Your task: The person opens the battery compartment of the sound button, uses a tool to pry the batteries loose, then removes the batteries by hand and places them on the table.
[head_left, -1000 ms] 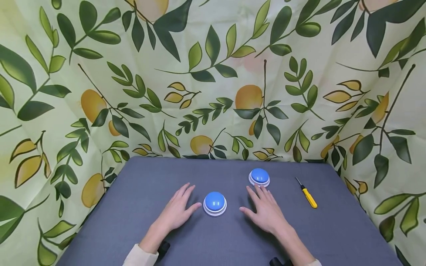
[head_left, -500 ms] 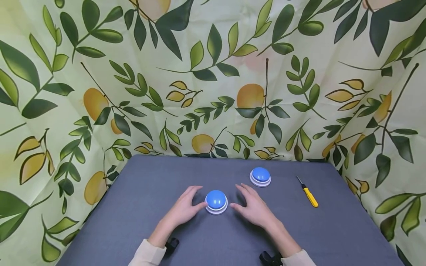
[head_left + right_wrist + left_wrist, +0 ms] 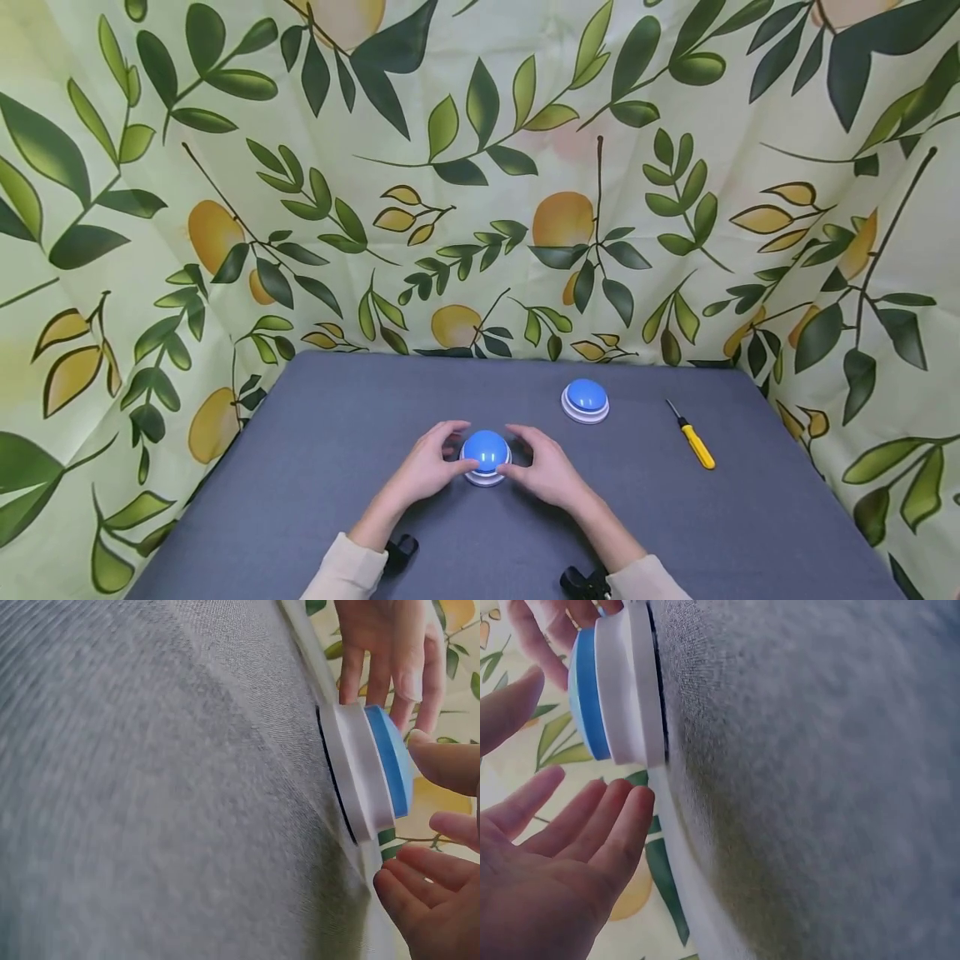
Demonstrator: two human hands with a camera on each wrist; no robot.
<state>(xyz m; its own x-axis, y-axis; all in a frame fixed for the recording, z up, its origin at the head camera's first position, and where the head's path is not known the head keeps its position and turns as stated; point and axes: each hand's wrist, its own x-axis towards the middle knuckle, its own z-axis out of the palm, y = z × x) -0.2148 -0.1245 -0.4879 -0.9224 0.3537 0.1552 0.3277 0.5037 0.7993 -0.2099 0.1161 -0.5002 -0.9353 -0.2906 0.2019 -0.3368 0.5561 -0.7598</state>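
Left hand (image 3: 431, 467) and right hand (image 3: 549, 471), each loosely curved with thumb and fingers spread wide, flank the nearer button (image 3: 485, 450), which sits on the grey surface (image 3: 720, 533). Neither hand grips it: each wrist view shows a gap between its own hand's fingers and the white base (image 3: 634, 690). In the head view the thumbs overlap the near edge of the blue dome (image 3: 589, 697); whether they touch it is hard to tell from that angle. For a steady two-handed hold, it would seem best to close both sides evenly, fingers low against the base, with the thumbs light, since the dome may yield under pressure. The second button (image 3: 585, 400), farther back, and the yellow-handled screwdriver (image 3: 696, 442), to its right, lie well apart from both hands.
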